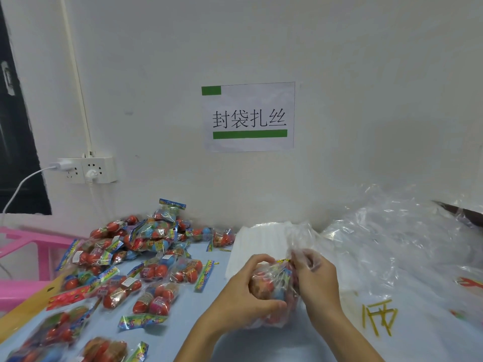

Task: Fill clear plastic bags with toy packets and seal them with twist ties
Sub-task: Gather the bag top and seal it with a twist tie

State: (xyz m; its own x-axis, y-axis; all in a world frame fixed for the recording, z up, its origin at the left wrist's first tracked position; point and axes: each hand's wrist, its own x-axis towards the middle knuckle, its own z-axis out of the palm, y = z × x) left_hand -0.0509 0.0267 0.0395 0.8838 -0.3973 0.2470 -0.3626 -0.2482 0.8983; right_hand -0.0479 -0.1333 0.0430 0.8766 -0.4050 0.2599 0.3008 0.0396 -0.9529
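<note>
A clear plastic bag stuffed with toy packets sits upright on the light-blue table, held between both hands. My left hand grips its body from the left. My right hand pinches the gathered neck, where a gold twist tie is wrapped. The bag's loose top sticks up above my right fingers. A heap of loose toy packets with red and blue eggs covers the table's left half. Several gold twist ties lie to the right of my hands.
A stack of flat white bags lies behind my hands by the wall. Crumpled clear plastic fills the right side. A pink stool stands at left, a wall socket above it, and a paper sign hangs on the wall.
</note>
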